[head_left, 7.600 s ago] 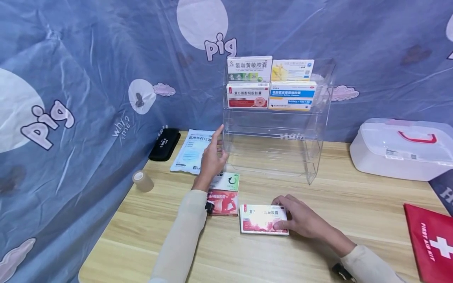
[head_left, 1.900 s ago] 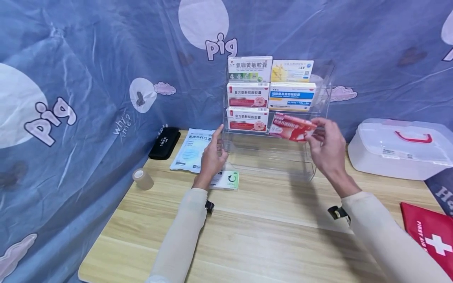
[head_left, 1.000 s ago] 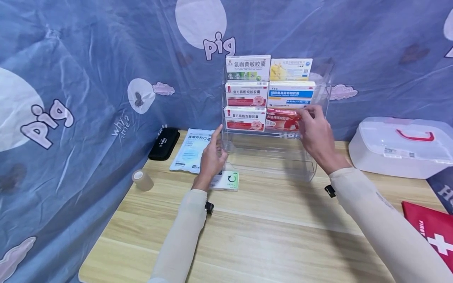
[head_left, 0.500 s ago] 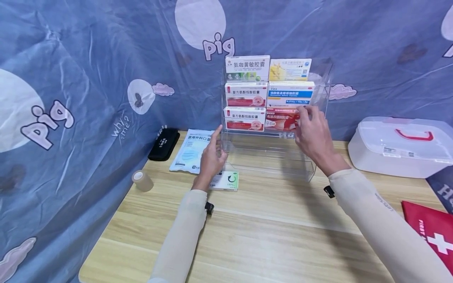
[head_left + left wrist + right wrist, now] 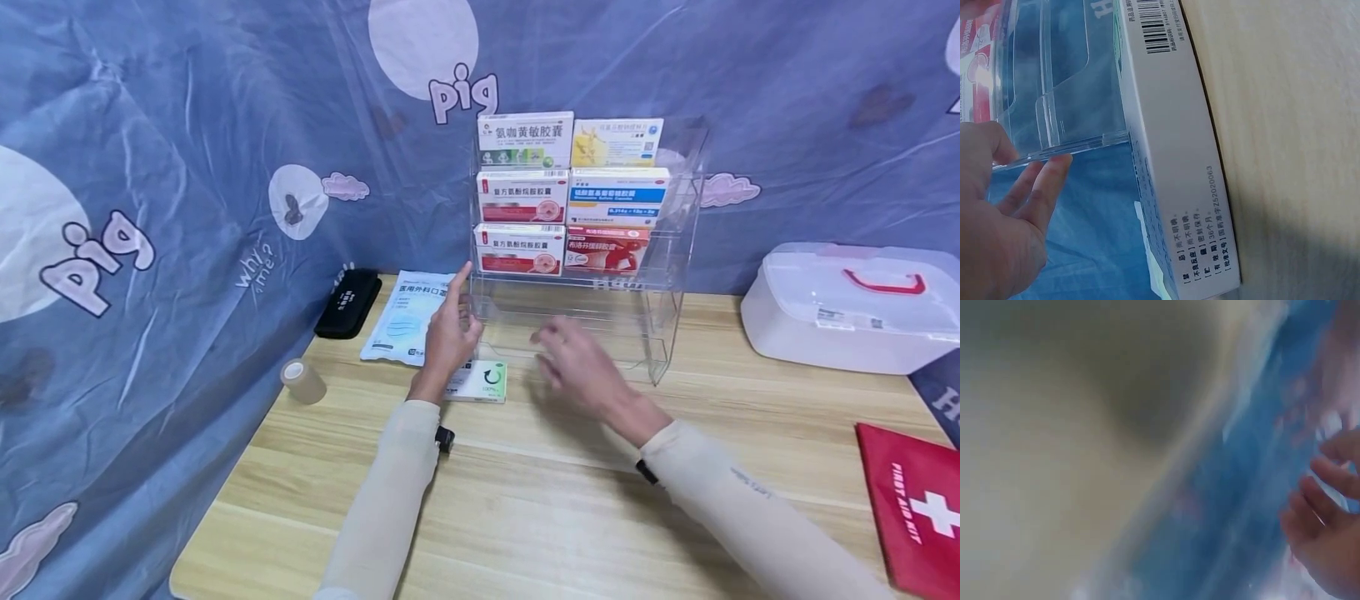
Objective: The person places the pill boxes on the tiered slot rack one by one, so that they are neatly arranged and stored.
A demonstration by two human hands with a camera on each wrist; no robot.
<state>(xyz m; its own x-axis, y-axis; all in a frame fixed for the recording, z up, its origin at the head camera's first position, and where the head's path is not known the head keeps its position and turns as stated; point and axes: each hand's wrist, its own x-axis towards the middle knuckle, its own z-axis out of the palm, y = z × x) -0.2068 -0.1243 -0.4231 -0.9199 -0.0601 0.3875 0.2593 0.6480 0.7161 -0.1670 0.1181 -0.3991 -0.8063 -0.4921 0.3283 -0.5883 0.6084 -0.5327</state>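
Note:
My left hand [image 5: 450, 333] grips the left edge of a clear acrylic display rack [image 5: 570, 283]; in the left wrist view the thumb and fingertips meet at that edge. Just below this hand a white-and-green medicine box [image 5: 480, 382] lies on the table, partly covered by the wrist. My right hand [image 5: 577, 367] is in front of the rack's lower tiers with loosely bent fingers and nothing in them, blurred in its wrist view. On the third tier stand a red medicine box [image 5: 604, 250] and a white-and-red medicine box [image 5: 520, 250]. Several more boxes fill the two tiers above.
A blue mask packet [image 5: 405, 321], a black case [image 5: 348, 304] and a tan tape roll [image 5: 303, 381] lie left on the wooden table [image 5: 525, 517]. At right are a white lidded box [image 5: 847, 317] with a red handle and a red first aid pouch [image 5: 915, 508].
My right hand carried the red box to the third tier, let go of it, and has come down and left. A white-and-red box was also set there earlier. The left hand stayed put.

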